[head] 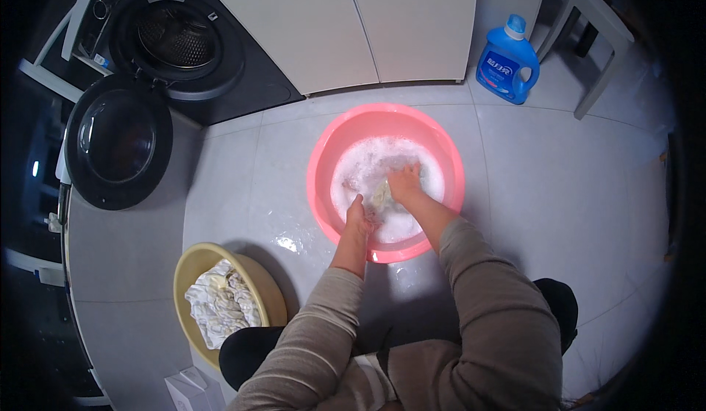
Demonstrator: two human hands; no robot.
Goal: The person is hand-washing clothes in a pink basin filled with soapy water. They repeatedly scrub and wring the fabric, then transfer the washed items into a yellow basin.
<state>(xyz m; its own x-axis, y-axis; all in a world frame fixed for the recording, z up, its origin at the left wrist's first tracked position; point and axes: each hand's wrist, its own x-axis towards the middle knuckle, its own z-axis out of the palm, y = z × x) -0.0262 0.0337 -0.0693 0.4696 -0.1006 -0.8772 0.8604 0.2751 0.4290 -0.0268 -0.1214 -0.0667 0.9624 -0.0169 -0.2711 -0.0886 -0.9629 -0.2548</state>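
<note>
Before me on the floor stands a round pink plastic basin (318,190) holding water under white suds (364,157). A pale yellowish cloth (381,195) shows through the foam between my hands, mostly submerged. My left hand (359,215) dips into the water at the near left side, thumb up, its fingers partly hidden by water and suds. Further in and to the right, my right hand (405,182) reaches down beside the cloth with its fingers spread in the foam. Whether either hand grips the cloth is hard to make out.
A yellow tub (270,295) of light patterned laundry (223,300) stands left of my knee. The washing machine's round door (118,141) hangs open. Beyond the basin are white cabinet doors (342,30), a blue detergent bottle (507,61) and a grey stool (601,41). Water wets the tiles (287,240).
</note>
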